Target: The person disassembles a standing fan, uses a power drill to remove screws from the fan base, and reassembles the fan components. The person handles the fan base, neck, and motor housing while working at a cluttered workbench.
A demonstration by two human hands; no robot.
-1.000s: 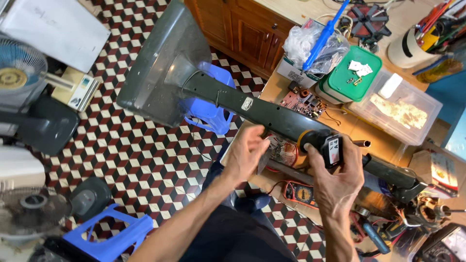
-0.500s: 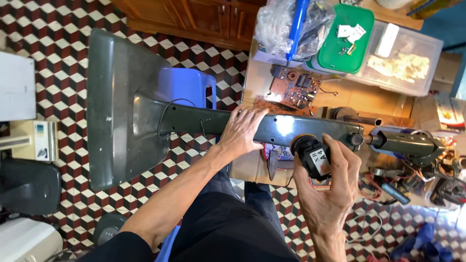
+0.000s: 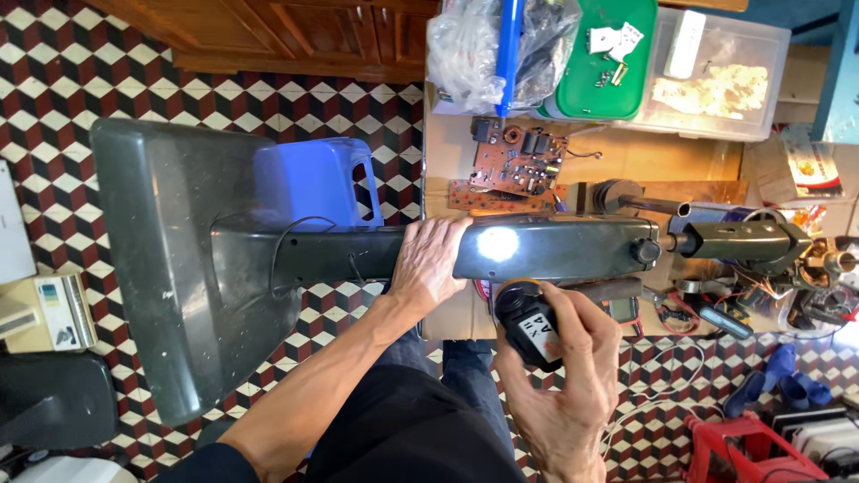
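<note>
A dark grey fan stand lies on its side, its column [image 3: 546, 248] across a wooden workbench [image 3: 626, 165] and its wide flat base [image 3: 170, 259] out over the floor. My left hand [image 3: 429, 262] grips the column near its middle. My right hand [image 3: 564, 376] holds a small black cylindrical part [image 3: 530, 324] with a white label just below the column. A black cable [image 3: 295, 246] loops along the column near the base.
A blue plastic stool [image 3: 313, 183] stands behind the stand's base. On the bench lie brown circuit boards [image 3: 514, 165], a green-lidded box [image 3: 604, 58], a clear tub [image 3: 716, 85] and a plastic bag [image 3: 488, 36]. Fan parts [image 3: 54, 402] sit on the left, a red stool [image 3: 743, 443] bottom right.
The view has swung so the stand lies level across the frame. My right hand with the black part has dropped slightly below the column. My left hand keeps its grip.
</note>
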